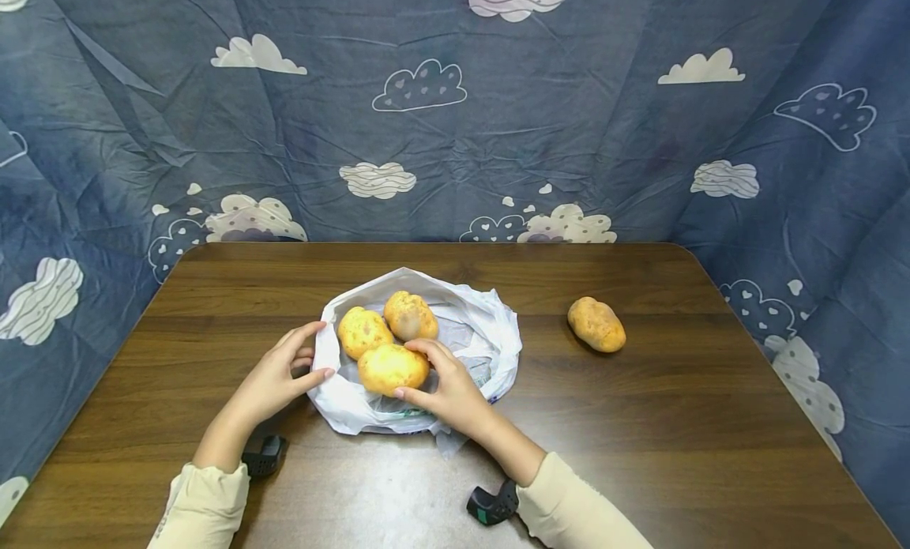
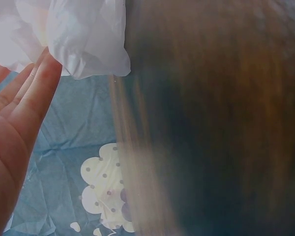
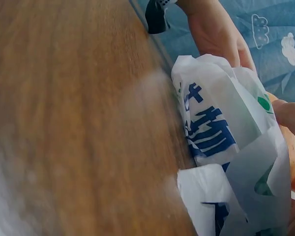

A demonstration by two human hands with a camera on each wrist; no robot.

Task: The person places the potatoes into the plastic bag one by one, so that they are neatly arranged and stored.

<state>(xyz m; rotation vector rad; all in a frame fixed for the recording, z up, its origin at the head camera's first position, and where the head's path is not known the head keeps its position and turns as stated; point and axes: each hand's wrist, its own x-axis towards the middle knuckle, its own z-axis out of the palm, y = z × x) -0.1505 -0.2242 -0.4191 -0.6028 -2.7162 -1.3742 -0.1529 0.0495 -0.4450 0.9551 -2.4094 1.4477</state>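
Note:
A white plastic bag stands on the table with its mouth spread wide. Inside it lie two potatoes, one on the left and one farther back. My right hand grips a third potato at the bag's near side, thumb and fingers on its right end. My left hand touches the outside of the bag's left wall, thumb and fingers spread. In the left wrist view its fingers lie fairly straight against the white plastic. Blue and green print shows on the bag in the right wrist view.
Another potato lies on the brown wooden table, right of the bag. Blue cloth with a cloud pattern hangs behind the table and at its sides. Black devices sit at both wrists, by the cream sleeves.

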